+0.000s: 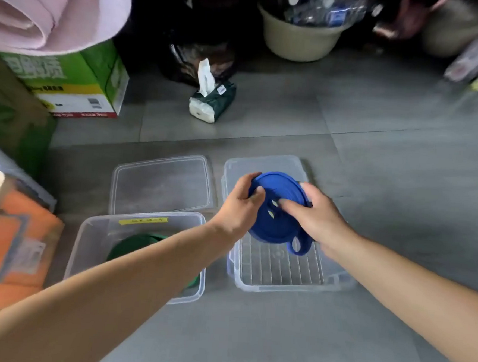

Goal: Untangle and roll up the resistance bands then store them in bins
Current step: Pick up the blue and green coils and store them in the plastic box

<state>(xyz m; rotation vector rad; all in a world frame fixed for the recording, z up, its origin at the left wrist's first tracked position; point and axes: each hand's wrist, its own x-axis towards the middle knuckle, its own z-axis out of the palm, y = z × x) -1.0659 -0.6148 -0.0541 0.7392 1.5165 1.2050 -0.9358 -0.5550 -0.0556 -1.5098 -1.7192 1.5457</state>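
A blue resistance band (274,225), rolled into a flat coil with a small loop hanging at its lower right, is held over the right clear bin (281,282). My left hand (240,206) grips the coil's left edge with curled fingers. From the other side, my right hand (315,211) holds the coil, fingers across its face. A green rolled band (134,245) lies in the left clear bin (86,243), partly hidden by my left forearm.
Two clear lids lie on the grey tile floor: one (162,184) behind the left bin, one (264,163) under the right bin's far end. A tissue pack (211,99), a green carton (78,82), an orange box (9,249) and a beige basin (296,35) surround the area.
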